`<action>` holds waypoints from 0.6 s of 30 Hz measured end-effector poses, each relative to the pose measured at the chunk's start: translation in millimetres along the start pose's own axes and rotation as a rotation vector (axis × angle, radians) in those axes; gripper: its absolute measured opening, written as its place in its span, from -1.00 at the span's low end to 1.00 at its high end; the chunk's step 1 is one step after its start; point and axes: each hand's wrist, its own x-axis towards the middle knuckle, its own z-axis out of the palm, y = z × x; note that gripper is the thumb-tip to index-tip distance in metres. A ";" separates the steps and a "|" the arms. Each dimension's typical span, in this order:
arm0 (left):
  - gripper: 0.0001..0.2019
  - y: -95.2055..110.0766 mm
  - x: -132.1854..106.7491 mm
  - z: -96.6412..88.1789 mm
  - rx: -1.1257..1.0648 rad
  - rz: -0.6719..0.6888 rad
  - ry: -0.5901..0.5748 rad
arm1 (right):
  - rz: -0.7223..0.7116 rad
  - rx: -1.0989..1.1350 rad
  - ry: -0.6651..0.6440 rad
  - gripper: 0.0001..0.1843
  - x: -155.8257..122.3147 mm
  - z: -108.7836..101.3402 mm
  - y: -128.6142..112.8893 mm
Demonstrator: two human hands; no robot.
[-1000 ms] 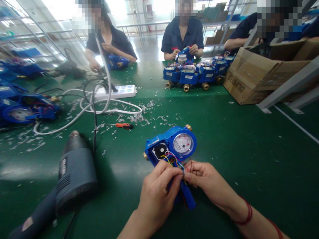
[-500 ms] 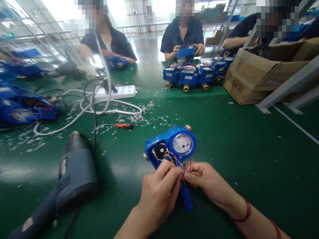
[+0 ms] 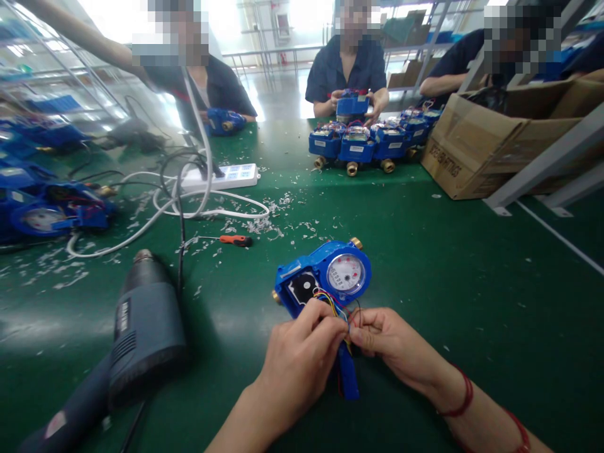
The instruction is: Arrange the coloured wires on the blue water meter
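A blue water meter (image 3: 346,274) with a round dial and brass end fittings lies on the green table in front of me. Its side compartment is open, and coloured wires (image 3: 336,305) run out of it. My left hand (image 3: 302,352) is closed in a pinch on these wires at the compartment's near edge. Fingertip to fingertip with it, my right hand (image 3: 391,343) pinches the wires too; the exact spot is hidden by the fingers. Below the hands hangs a blue plastic piece (image 3: 349,375), partly covered by my left hand.
A heat gun (image 3: 148,333) lies at left, a screwdriver (image 3: 236,240) beyond it. White scraps surround a power strip (image 3: 236,175) and its looped cable. More blue meters (image 3: 358,143) stand before co-workers at the back, beside a cardboard box (image 3: 472,145). Others pile up at far left.
Both hands stay almost in place at the wires. The hanging blue piece has swung slightly left. At the back left, a co-worker has raised an arm.
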 end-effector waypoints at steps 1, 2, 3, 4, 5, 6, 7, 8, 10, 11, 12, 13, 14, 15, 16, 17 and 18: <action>-0.91 -0.3 0.5 -0.8 0.019 0.017 -0.002 | -0.001 0.000 0.001 -0.65 -0.1 0.2 -0.2; -0.91 -0.5 0.9 -1.2 0.037 0.031 -0.005 | -0.001 0.000 0.002 -0.65 -0.1 0.2 -0.2; -0.91 -0.7 1.3 -1.3 0.051 0.042 -0.009 | 0.000 -0.001 -0.001 -0.65 0.0 0.1 -0.2; -0.90 -0.9 1.7 -1.0 0.064 0.054 -0.008 | 0.002 0.000 -0.003 -0.64 0.2 -0.1 0.0; -0.90 -1.0 2.0 -0.2 0.081 0.063 0.003 | 0.003 0.000 -0.006 -0.64 0.4 -0.5 0.3; -0.90 -0.9 2.0 1.1 0.102 0.070 0.023 | 0.005 -0.001 -0.011 -0.64 0.7 -0.9 0.7; -0.90 -0.6 1.8 3.0 0.125 0.077 0.047 | 0.006 -0.004 -0.011 -0.64 1.0 -1.4 1.1; -0.90 -0.1 1.3 5.3 0.150 0.080 0.075 | 0.007 -0.010 -0.011 -0.64 1.3 -1.8 1.6; -0.90 1.2 -0.4 11.1 0.191 0.079 0.125 | 0.009 -0.014 -0.007 -0.63 1.6 -2.4 2.2; -0.89 1.9 -1.4 14.2 0.207 0.079 0.152 | 0.010 -0.015 -0.003 -0.63 1.5 -2.4 2.3; -0.88 2.7 -2.5 17.2 0.227 0.085 0.181 | 0.008 -0.016 0.001 -0.63 1.2 -2.2 2.2; -0.86 3.3 -3.4 19.6 0.255 0.090 0.216 | 0.008 -0.014 0.005 -0.63 0.8 -1.9 1.9; -0.84 3.8 -4.0 21.2 0.291 0.091 0.258 | 0.009 -0.011 0.008 -0.63 0.3 -1.5 1.5; -0.82 4.2 -4.2 21.8 0.329 0.082 0.303 | 0.013 -0.007 0.013 -0.62 -0.2 -1.0 0.9; -0.81 4.5 -4.1 21.1 0.359 0.057 0.357 | 0.018 -0.002 0.019 -0.62 -0.7 -0.6 0.3; -0.81 4.7 -3.8 19.1 0.366 0.022 0.407 | 0.025 0.007 0.024 -0.62 -0.9 -0.3 -0.2; -0.82 4.8 -3.4 16.1 0.343 -0.020 0.451 | 0.033 0.016 0.028 -0.63 -1.1 0.0 -0.6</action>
